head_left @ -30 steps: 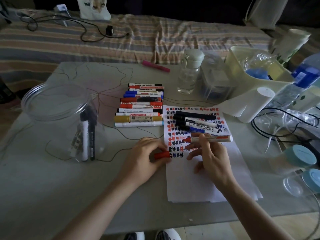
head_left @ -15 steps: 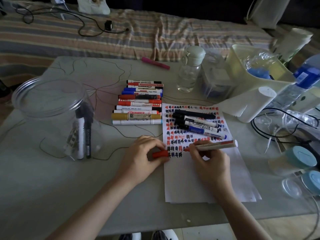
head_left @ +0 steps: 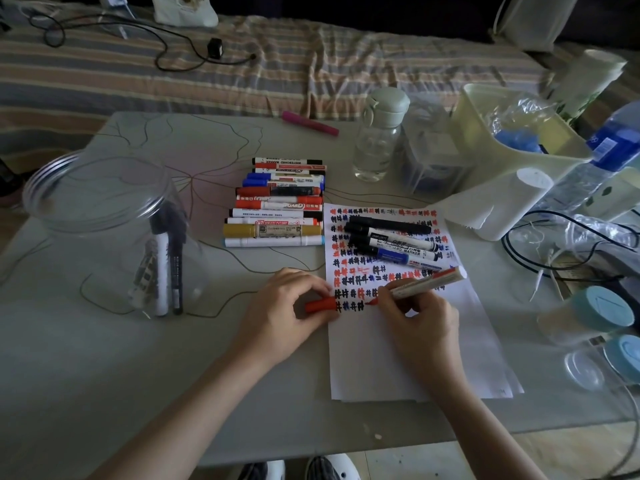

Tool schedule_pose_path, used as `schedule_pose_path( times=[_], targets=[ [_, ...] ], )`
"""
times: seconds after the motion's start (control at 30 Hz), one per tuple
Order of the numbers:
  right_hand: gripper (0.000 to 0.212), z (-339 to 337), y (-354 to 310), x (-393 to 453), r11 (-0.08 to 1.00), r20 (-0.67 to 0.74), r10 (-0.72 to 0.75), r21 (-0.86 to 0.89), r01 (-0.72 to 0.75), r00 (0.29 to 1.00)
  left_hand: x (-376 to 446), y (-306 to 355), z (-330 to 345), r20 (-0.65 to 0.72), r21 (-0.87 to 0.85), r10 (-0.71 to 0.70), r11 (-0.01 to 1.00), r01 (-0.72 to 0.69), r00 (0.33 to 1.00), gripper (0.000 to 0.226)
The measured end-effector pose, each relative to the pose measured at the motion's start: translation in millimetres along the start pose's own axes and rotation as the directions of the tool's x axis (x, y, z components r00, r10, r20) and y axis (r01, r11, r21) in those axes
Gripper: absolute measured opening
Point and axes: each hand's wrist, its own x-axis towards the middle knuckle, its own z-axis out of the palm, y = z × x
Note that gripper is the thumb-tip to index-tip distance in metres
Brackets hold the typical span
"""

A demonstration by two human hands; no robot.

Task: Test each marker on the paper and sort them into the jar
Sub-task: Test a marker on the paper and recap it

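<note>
The red marker (head_left: 420, 285) slants low across the paper (head_left: 415, 341), tip touching the sheet at the end of the lowest row of test marks — placed to add the next mark. The right hand (head_left: 420, 315) pinches its barrel near the tip, as one writes. The left hand (head_left: 289, 311) grips the red cap (head_left: 320, 304) at the sheet's left edge, likely kept ready for recapping. More markers lie in a row (head_left: 273, 202) just beyond. The clear jar (head_left: 104, 233), well left on the table (head_left: 104, 375), already holds a few.
</note>
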Motion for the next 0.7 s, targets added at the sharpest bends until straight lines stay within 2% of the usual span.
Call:
schedule_pose_path(
  times=[0.2, 0.37, 0.7],
  targets=[
    [0.018, 0.4, -1.3, -1.2, 0.999, 0.045, -0.028, 0.017, 0.027, 0.999, 0.1, -1.0, 0.2, 0.011, 0.006, -0.009, 1.000, 0.009, 1.000, 0.026],
    [0.020, -0.2, 2.4, 0.0, 1.000, 0.003, -0.001, 0.017, 0.001, 1.000, -0.3, 0.2, 0.0, 0.003, 0.009, -0.002, 1.000, 0.002, 1.000, 0.025],
    [0.018, -0.4, 0.7, -0.6, 0.999, 0.016, -0.019, 0.036, 0.019, 1.000, 0.1, -0.7, 0.7, 0.005, 0.002, -0.003, 1.000, 0.003, 1.000, 0.026]
  ],
)
